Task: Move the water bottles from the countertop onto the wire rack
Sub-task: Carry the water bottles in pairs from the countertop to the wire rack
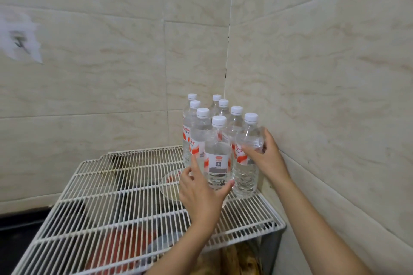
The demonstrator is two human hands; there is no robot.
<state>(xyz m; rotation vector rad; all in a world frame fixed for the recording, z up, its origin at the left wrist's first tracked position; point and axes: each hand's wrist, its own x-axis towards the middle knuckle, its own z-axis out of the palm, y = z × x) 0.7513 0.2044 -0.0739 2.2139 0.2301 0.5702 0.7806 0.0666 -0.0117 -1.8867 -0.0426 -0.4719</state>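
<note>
1. A single view: the head-worn wide-angle camera sits above the near edge of the wire rack (125, 196), looking forward and down.
2. It faces the tiled wall corner (228, 62) behind the rack's far right end.
3. It is near: the left hand (201, 194) and right hand (266, 158) reach the water bottles (219, 147) at that end.

Tally: 8 water bottles (218, 158), all the same kind, clear with red-and-white labels. 8 white caps (219, 120), 1 per bottle. 1 white wire rack (116, 203). 2 hands of mine in view: 1 left hand (201, 194), 1 right hand (268, 158), each round 1 bottle. 6 bottles untouched. 1 metal hook (20, 41) on the wall tiles.
</note>
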